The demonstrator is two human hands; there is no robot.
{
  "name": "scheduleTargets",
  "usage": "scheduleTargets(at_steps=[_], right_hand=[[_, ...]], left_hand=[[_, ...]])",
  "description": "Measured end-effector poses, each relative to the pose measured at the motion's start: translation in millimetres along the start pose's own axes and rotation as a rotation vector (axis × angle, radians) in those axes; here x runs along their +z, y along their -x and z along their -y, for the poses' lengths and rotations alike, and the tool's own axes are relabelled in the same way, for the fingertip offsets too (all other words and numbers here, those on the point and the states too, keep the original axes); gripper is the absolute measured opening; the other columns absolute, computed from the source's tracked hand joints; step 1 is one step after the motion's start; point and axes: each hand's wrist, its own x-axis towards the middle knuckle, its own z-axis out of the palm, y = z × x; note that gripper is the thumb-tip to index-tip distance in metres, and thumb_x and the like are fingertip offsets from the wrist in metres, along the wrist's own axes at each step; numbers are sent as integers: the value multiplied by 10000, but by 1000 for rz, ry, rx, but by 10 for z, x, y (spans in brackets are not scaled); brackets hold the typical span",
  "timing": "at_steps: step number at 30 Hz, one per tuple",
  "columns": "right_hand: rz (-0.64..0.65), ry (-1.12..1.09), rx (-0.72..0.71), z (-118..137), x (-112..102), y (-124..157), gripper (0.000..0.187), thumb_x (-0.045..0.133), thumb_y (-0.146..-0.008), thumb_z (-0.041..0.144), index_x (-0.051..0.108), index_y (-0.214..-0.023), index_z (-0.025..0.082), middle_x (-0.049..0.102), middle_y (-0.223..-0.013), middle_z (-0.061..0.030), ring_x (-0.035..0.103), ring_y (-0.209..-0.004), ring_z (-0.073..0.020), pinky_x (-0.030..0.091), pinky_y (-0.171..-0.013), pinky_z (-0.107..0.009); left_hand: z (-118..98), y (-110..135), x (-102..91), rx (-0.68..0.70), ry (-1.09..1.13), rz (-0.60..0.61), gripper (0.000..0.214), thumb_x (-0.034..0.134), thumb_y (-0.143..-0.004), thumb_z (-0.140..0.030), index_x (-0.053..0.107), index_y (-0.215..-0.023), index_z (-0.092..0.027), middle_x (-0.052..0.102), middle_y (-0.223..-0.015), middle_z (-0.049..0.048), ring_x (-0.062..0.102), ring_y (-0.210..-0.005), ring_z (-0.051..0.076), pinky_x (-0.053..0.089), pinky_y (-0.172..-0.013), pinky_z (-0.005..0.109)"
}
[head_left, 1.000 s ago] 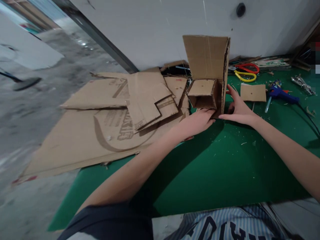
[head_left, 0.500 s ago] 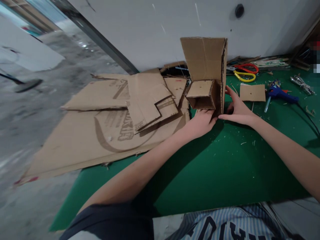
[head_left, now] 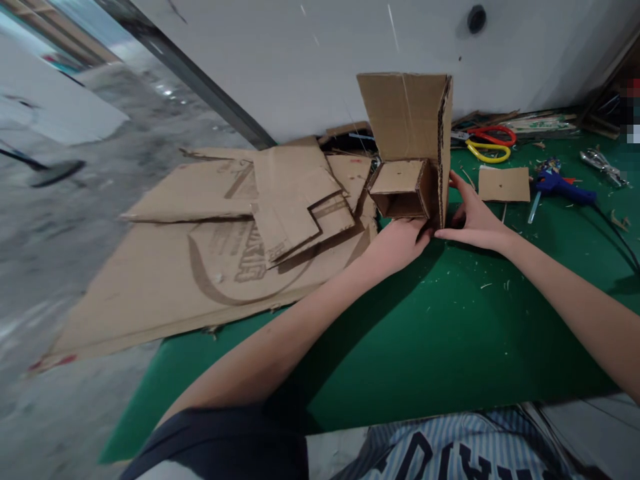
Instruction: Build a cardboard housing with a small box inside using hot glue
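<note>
A cardboard box structure (head_left: 404, 110) stands on the green table, made of an upright back panel and a side panel joined at a corner. Within that corner a small open-fronted cardboard box (head_left: 400, 175) faces me. My left hand (head_left: 400, 243) is closed at the structure's lower front, just below the small box, and its fingertips are hidden there. My right hand (head_left: 475, 217) braces the side panel from the right, thumb at the bottom front corner and fingers curved along the outer face.
Flat cardboard sheets (head_left: 150, 273) and cut pieces (head_left: 285, 193) lie to the left. To the right are red-and-yellow-handled scissors (head_left: 487, 152), a small cardboard rectangle (head_left: 504, 183) and a blue glue gun (head_left: 565, 187) with a cord. A white wall (head_left: 310, 67) rises behind.
The left hand's fingers have slipped slightly further in under the small box. The right hand keeps its place on the side panel; the whole view has shifted a little.
</note>
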Motion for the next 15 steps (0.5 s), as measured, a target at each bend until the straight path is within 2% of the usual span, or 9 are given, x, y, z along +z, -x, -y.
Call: scheduleTargets(at_steps=[4,9,15], right_hand=[[-2,-3,-12,-4,1,2,1353,848,-736,660,-46,-1715,386,215,-1742,-183,729,-919,-288,652,-834,-561],[-14,1,-22,-11,14,6,1334,842,-733,682,-10,-1717,384,229,-1737,-176,728,-891,-278,654,-813,-545],[-8,1,-41,-40,32,-7,1329,840,-710,710,34,-1716,388,227,-1741,-152,716,-877,-266,647,-839,-557]], left_hand=[[-36,39,-40,14,-153,17,279,510,-1066,-300,721,-1193,-168,788,-1027,114,766,-954,262,613,-820,346],[-90,38,-96,21,-316,81,307,502,-1084,-323,746,-1151,-149,786,-1037,150,775,-917,312,587,-669,365],[-67,10,-128,71,-393,104,330,591,-1055,-437,758,-1126,-162,786,-946,137,768,-876,308,569,-658,360]])
